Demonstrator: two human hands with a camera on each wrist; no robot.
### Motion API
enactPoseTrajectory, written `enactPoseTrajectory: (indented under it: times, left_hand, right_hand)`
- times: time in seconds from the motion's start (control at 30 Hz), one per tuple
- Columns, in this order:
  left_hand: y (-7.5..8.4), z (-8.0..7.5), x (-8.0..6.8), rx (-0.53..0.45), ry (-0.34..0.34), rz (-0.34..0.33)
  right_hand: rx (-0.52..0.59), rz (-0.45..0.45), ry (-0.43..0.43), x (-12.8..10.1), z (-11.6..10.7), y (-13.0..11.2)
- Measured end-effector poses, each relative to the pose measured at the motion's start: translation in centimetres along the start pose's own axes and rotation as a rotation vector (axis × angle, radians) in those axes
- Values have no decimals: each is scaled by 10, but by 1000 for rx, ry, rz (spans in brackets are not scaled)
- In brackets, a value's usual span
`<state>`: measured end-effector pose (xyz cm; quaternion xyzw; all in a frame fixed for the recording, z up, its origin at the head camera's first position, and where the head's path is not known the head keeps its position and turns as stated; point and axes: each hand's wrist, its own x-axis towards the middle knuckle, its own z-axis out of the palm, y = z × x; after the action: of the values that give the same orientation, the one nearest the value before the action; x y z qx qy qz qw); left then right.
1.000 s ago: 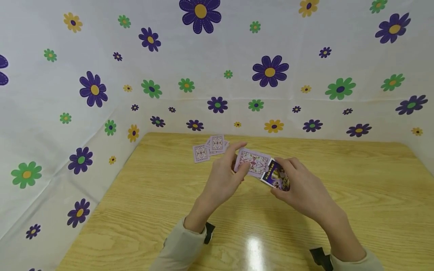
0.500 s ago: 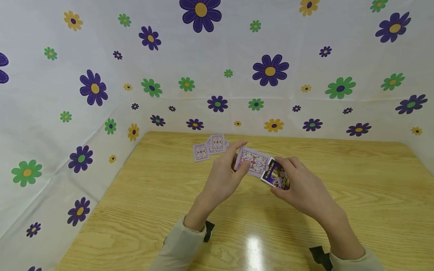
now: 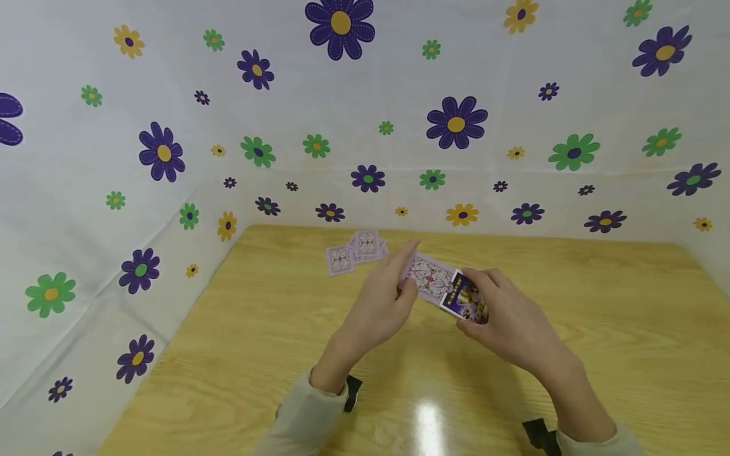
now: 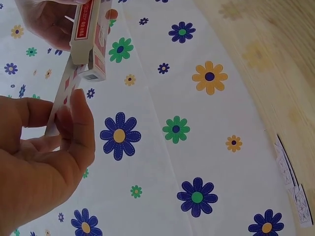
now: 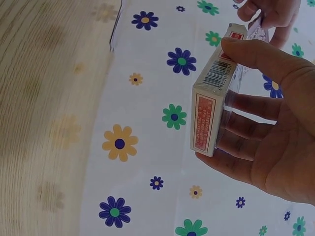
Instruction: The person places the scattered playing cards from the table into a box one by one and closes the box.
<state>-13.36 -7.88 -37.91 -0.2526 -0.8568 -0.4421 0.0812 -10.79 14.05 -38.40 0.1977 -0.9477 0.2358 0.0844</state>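
A light wooden table (image 3: pixel 599 329) with a yellowish grain fills the lower part of the head view; its far edge and left edge both meet a white cloth backdrop (image 3: pixel 353 95). The cloth is printed with purple, green and yellow flowers and stands as a back wall and a left wall, meeting in a soft fold at the table's far left corner. A horizontal crease runs across the back wall. A bright glare spot (image 3: pixel 428 418) from overhead light lies on the glossy tabletop near its near edge.
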Motion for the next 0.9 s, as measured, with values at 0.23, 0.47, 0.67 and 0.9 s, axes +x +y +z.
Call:
enactPoseTrajectory:
  times: [0.23, 0.47, 0.67, 0.9]
  left_hand:
    - [4, 1, 1, -70, 36, -2]
    - [5, 1, 0, -85, 113, 94]
    - [6, 2, 0, -71, 138, 159]
    - [6, 4, -1, -51, 125, 173]
  right_hand:
    - [-2, 7, -7, 0, 0, 1]
    - [14, 13, -9, 0, 2, 0]
    - [11, 4, -7, 1, 2, 0]
    - [5, 18, -14, 0, 2, 1]
